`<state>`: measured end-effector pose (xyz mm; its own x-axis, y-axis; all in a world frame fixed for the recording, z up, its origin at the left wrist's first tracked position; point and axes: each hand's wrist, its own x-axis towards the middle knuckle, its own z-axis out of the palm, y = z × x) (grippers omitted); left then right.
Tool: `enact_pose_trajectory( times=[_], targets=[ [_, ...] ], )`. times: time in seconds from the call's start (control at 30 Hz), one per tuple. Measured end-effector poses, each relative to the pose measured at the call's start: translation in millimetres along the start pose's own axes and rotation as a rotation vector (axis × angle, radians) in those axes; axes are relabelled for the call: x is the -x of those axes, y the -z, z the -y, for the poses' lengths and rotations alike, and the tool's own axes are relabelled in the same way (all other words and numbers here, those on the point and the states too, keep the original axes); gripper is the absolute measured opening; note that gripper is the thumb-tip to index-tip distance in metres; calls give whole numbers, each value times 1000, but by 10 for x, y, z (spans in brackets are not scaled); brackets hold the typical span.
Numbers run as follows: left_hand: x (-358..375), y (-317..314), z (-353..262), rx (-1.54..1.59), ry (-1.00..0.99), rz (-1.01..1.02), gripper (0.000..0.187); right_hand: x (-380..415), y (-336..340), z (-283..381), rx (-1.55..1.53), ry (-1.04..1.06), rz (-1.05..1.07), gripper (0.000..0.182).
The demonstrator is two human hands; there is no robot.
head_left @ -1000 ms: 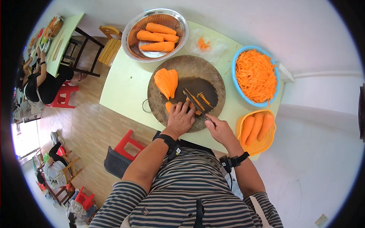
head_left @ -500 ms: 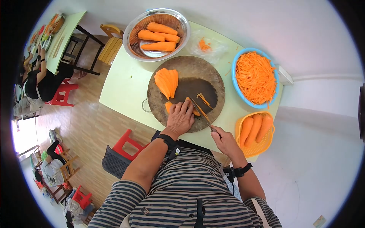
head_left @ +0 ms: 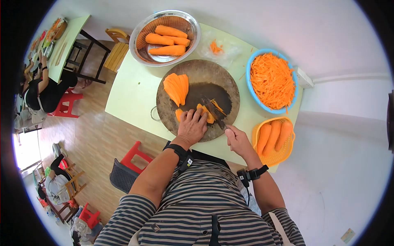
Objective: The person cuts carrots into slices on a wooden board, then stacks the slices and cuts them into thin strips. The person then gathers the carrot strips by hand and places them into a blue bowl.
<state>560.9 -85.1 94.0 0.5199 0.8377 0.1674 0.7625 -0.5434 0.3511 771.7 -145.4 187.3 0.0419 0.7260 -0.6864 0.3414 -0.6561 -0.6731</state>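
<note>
On the round wooden chopping board, my left hand presses down with bent fingers on carrot slices. Some of those slices are hidden beneath the fingers. My right hand is closed round the handle of a kitchen knife. Its dark blade leans just right of the left fingertips, beside the slices. A few thin carrot shreds lie along the blade's right side. Farther up the board, a fanned stack of carrot slices rests on its left part.
Behind the board stands a metal basin with several whole carrots. A blue bowl of shredded carrot and a yellow basket with three carrots stand right. A plastic bag lies at the back. Another person sits far left.
The knife blade has tilted from nearly edge-on to showing its broad side, and its tip has shifted left and up. My left hand stays on the slices.
</note>
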Motion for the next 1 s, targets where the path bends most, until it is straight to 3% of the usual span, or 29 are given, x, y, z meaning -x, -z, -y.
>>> enact_pose_trajectory(
  times=[0.1,0.3,0.4,0.6,1.0],
  targets=[
    [15,-25,14,-4,-14,-11,42,-7,-30,-91,10,116,-96,41],
    [27,-59,33,-63,-29,38,47,157,-4,-147,228,343,-92,39],
    [14,-12,24,-38,-30,31,39,225,-12,-137,272,316,-74,39],
    [31,-30,36,-70,-25,115,43,270,-53,-161,371,354,-88,36],
    [25,-17,56,-33,-47,99,38,103,-170,-5,457,339,-128,38]
  ],
)
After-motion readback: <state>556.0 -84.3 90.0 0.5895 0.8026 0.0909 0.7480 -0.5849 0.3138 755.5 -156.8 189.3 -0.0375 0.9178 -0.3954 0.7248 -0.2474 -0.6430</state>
